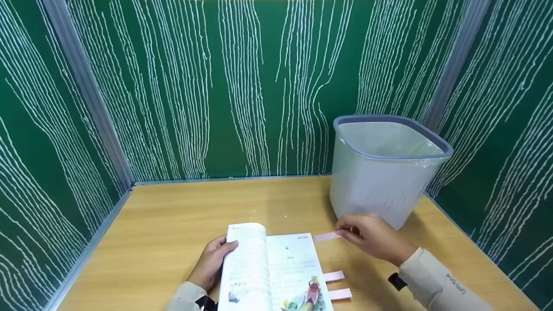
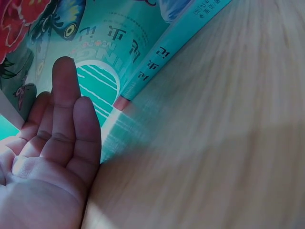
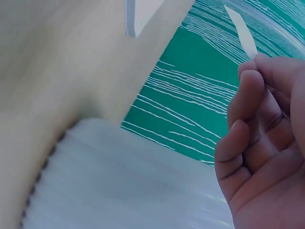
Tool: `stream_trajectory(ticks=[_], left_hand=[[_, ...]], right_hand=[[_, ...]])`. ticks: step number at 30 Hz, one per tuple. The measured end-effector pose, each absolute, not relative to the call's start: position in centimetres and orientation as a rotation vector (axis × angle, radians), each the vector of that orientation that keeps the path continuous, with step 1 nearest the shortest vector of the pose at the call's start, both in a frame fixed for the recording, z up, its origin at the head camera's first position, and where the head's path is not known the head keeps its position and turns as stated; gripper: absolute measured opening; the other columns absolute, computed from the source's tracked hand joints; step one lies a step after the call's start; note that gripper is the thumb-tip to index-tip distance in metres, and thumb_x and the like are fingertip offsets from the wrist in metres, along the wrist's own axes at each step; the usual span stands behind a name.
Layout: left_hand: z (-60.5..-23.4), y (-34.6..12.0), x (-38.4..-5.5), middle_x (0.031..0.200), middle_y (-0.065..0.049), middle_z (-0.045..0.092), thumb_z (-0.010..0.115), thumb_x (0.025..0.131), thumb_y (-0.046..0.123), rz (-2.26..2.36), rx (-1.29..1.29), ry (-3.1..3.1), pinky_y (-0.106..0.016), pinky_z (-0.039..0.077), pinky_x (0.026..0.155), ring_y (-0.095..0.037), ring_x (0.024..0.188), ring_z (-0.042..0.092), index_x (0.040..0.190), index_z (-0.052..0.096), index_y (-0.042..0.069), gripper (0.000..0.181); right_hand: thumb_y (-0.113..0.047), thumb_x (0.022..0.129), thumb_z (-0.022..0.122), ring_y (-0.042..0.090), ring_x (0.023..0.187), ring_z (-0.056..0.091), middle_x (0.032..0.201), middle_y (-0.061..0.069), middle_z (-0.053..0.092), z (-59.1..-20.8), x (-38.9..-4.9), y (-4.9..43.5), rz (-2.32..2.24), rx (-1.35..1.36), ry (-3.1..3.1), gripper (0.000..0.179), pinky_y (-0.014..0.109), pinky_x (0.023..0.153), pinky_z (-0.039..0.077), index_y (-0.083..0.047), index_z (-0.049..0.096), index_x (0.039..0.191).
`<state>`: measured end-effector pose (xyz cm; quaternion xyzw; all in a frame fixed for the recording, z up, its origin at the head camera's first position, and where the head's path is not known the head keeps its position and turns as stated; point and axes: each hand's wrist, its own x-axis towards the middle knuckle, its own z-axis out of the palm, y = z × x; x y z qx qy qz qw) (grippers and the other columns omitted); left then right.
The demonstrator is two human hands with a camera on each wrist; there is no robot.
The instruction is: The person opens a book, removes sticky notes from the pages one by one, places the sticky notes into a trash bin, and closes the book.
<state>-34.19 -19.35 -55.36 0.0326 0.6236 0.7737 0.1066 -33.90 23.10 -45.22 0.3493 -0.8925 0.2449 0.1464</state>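
1. Drawing a strip (image 1: 327, 236) off seems the step; head view: the right hand (image 1: 375, 238) pinches it, the book (image 1: 288, 268) left of its fingers.
2. Left wrist: the left hand (image 2: 55, 160) grips the book, fingers beneath.
3. Right wrist: strip beyond the fingers; next likely needs that pinch kept.

No text can be read surely: print is seen on the book (image 1: 247, 263), its spine (image 2: 167, 47) and the right sleeve (image 1: 436, 276).

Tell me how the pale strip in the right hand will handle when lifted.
The strip is probably very light, being narrow and thin. It should hold its shape fairly well, since it juts from the right hand without drooping. It may crease easily: the right wrist view shows a slight bend.
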Motion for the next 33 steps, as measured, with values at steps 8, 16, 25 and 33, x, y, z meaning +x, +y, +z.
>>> stream_trajectory(ticks=[8,16,25,33], left_hand=[[-55.4,-19.3,-34.1,0.115,-0.008,0.072,0.060,0.103,0.022,2.288,0.103,1.842,-0.031,0.059,0.089,-0.019,0.100,0.072,0.143,0.049,-0.005,0.049],[-55.3,-19.2,-33.8,0.108,-0.005,0.074,0.061,0.103,0.021,2.312,0.125,1.813,-0.030,0.060,0.085,-0.017,0.095,0.073,0.139,0.050,-0.006,0.047],[-55.4,-19.2,-33.8,0.106,-0.006,0.074,0.062,0.102,0.021,2.318,0.117,1.807,-0.030,0.061,0.084,-0.018,0.093,0.074,0.138,0.051,-0.006,0.047],[-55.4,-19.2,-33.9,0.108,-0.007,0.074,0.061,0.103,0.021,2.315,0.126,1.806,-0.031,0.061,0.084,-0.018,0.094,0.074,0.140,0.050,-0.006,0.048]], right_hand=[[-0.013,0.090,0.080,0.000,0.078,0.060,0.091,-0.021,0.069,-42.4,-33.5,23.4,0.556,0.964,-2.557,0.022,0.023,0.071,0.059,-0.030,0.075,0.102],[-0.008,0.088,0.081,-0.001,0.079,0.062,0.095,-0.016,0.072,-39.8,-33.4,24.0,0.452,0.970,-2.486,0.026,0.026,0.074,0.062,-0.026,0.076,0.107],[-0.008,0.089,0.081,0.003,0.084,0.066,0.101,-0.012,0.074,-37.4,-33.4,24.2,0.387,0.947,-2.462,0.028,0.030,0.078,0.064,-0.026,0.075,0.110],[-0.008,0.087,0.083,0.002,0.081,0.063,0.095,-0.011,0.073,-35.8,-33.4,24.2,0.352,0.922,-2.445,0.025,0.025,0.076,0.063,-0.024,0.074,0.104]])
